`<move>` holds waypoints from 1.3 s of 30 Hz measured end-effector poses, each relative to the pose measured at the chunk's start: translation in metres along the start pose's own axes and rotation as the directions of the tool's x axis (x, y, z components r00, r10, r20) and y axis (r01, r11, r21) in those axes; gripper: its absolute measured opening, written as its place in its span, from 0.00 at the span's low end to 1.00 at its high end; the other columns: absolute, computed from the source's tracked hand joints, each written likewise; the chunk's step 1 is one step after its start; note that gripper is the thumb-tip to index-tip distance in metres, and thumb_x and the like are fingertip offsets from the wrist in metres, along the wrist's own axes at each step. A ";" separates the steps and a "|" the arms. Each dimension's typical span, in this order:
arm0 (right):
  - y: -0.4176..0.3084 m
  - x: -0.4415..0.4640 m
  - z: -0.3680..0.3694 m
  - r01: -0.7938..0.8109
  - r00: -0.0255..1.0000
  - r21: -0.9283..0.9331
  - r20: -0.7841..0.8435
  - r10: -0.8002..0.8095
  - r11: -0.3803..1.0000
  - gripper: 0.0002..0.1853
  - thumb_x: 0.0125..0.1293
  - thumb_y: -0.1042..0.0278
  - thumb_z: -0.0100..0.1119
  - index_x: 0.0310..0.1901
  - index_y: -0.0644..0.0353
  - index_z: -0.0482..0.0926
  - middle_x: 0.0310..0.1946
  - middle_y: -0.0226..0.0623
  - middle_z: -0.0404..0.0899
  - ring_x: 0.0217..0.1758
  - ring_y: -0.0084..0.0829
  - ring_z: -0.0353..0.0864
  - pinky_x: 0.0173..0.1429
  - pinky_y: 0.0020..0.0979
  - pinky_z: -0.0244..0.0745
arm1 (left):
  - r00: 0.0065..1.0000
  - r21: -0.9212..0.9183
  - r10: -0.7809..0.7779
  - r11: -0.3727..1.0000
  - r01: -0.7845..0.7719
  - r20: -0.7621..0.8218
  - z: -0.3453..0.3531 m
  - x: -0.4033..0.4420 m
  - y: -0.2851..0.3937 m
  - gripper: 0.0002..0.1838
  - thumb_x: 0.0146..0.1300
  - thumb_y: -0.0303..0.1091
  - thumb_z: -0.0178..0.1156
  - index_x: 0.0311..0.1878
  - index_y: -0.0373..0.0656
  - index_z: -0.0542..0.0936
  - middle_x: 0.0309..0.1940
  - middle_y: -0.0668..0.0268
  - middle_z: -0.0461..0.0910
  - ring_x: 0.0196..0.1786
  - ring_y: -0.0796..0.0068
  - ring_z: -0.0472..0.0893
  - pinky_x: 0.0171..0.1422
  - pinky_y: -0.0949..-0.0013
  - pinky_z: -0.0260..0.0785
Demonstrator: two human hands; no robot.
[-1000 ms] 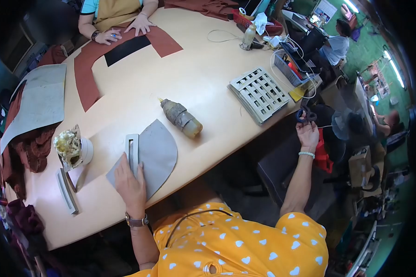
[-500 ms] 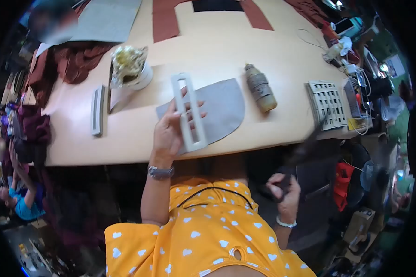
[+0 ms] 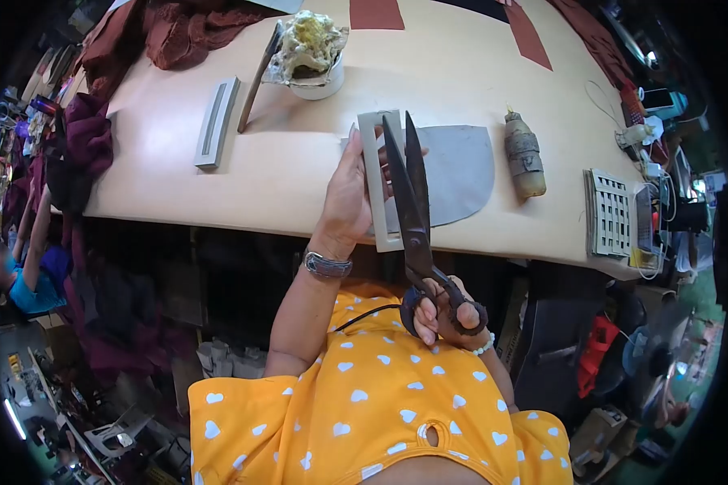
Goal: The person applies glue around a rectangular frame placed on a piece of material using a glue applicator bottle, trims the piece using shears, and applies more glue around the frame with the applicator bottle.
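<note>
A pale bench (image 3: 291, 194) spanned a cluttered workroom, and a yellow garment (image 3: 356, 396) dotted with white hearts covered the person at its near edge. Rumpled reddish-brown cloth (image 3: 190, 28) lay far to the left of and beyond the grey piece (image 3: 461, 174), a flat sheet with a rounded right side. Large dark scissors (image 3: 416, 234) pointed up across the left part of the grey piece, their blades parted slightly; the right hand (image 3: 443, 322) had its fingers through the handle loops, gripping them. Beyond and left of the grey piece stood a white tub (image 3: 323, 87), its crusted yellowish contents (image 3: 307, 48) heaped above the rim. A slotted rack (image 3: 612, 212) sat well to the right of the grey piece. Over the grey piece's left end, the left hand (image 3: 348, 202) held a pale slotted frame (image 3: 374, 182) tilted slightly, fingers curled around it; whether the blades touched it could not be told. A wrapped bottle (image 3: 526, 158) lay just right of the grey piece, and a narrow strip (image 3: 217, 125) lay well to its left.
</note>
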State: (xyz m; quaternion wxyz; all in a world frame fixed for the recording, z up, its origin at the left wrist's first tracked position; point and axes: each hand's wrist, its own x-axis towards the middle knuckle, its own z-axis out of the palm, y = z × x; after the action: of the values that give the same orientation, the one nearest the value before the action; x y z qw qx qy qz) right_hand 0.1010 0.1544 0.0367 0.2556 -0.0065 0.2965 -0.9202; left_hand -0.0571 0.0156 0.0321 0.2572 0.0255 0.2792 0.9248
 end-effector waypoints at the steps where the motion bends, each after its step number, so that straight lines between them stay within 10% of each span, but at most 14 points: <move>1: 0.003 0.000 -0.002 0.006 1.000 0.043 0.004 -0.006 0.999 0.29 0.46 0.42 0.69 0.28 0.64 0.71 0.17 0.31 0.69 0.20 0.26 0.75 0.22 0.20 0.68 | 1.000 -0.027 -0.010 1.000 0.010 -0.006 -0.003 0.000 -0.002 0.28 0.70 0.55 0.29 0.58 0.44 0.65 0.46 0.49 0.75 0.35 0.65 0.80 0.41 0.63 0.77; 11: 0.024 -0.008 -0.016 0.021 1.000 0.157 -0.006 -0.020 0.987 0.29 0.51 0.39 0.64 0.30 0.63 0.70 0.20 0.29 0.68 0.21 0.25 0.74 0.22 0.20 0.66 | 0.999 -0.163 -0.029 0.986 0.033 0.027 0.002 -0.003 -0.010 0.30 0.70 0.56 0.30 0.59 0.41 0.67 0.39 0.54 0.77 0.35 0.68 0.79 0.40 0.66 0.75; 21: 0.036 -0.014 -0.020 -0.017 1.000 0.405 0.013 0.013 0.914 0.32 0.51 0.32 0.58 0.33 0.61 0.70 0.21 0.29 0.66 0.21 0.24 0.71 0.24 0.21 0.64 | 0.979 0.399 0.126 0.916 -0.051 -0.163 0.002 -0.007 -0.029 0.25 0.71 0.51 0.37 0.58 0.41 0.69 0.33 0.63 0.78 0.35 0.78 0.78 0.38 0.76 0.72; 33: 0.039 -0.019 -0.012 0.097 0.990 0.217 -0.124 -0.072 0.971 0.27 0.55 0.41 0.60 0.32 0.62 0.70 0.20 0.30 0.68 0.19 0.23 0.70 0.21 0.21 0.61 | 0.975 0.460 0.105 0.888 -0.003 -0.197 0.012 -0.009 -0.035 0.26 0.70 0.52 0.37 0.56 0.40 0.70 0.31 0.63 0.78 0.33 0.80 0.77 0.37 0.76 0.71; 36: 0.026 -0.008 0.007 -0.233 0.864 -0.506 -0.500 -0.062 0.831 0.20 0.57 0.51 0.61 0.27 0.62 0.71 0.16 0.30 0.69 0.15 0.21 0.67 0.17 0.20 0.58 | 0.976 0.466 0.125 0.884 -0.028 -0.177 0.003 -0.008 -0.038 0.26 0.70 0.53 0.38 0.52 0.40 0.72 0.30 0.63 0.78 0.29 0.80 0.77 0.36 0.77 0.71; 37: 0.038 0.000 0.007 -0.116 0.837 -0.589 -0.491 -0.240 0.800 0.17 0.57 0.58 0.61 0.22 0.61 0.69 0.13 0.31 0.69 0.12 0.20 0.65 0.15 0.20 0.56 | 0.973 0.466 0.135 0.884 -0.033 -0.187 0.005 -0.007 -0.037 0.26 0.70 0.52 0.37 0.54 0.38 0.71 0.30 0.62 0.78 0.28 0.79 0.76 0.36 0.76 0.71; 39: 0.033 0.000 0.001 -0.076 0.926 -0.225 -0.377 -0.015 0.971 0.20 0.57 0.52 0.61 0.22 0.60 0.69 0.13 0.30 0.68 0.12 0.19 0.65 0.15 0.19 0.57 | 0.968 0.455 0.141 0.890 -0.034 -0.205 0.006 -0.008 -0.038 0.27 0.70 0.51 0.37 0.57 0.37 0.70 0.30 0.61 0.78 0.28 0.78 0.76 0.36 0.74 0.71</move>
State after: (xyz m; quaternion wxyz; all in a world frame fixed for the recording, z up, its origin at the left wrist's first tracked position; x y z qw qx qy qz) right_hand 0.1160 0.1312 0.0194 0.2057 0.1443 0.4470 -0.8585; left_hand -0.0312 0.0417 0.0173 0.1677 -0.0118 0.5111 0.8429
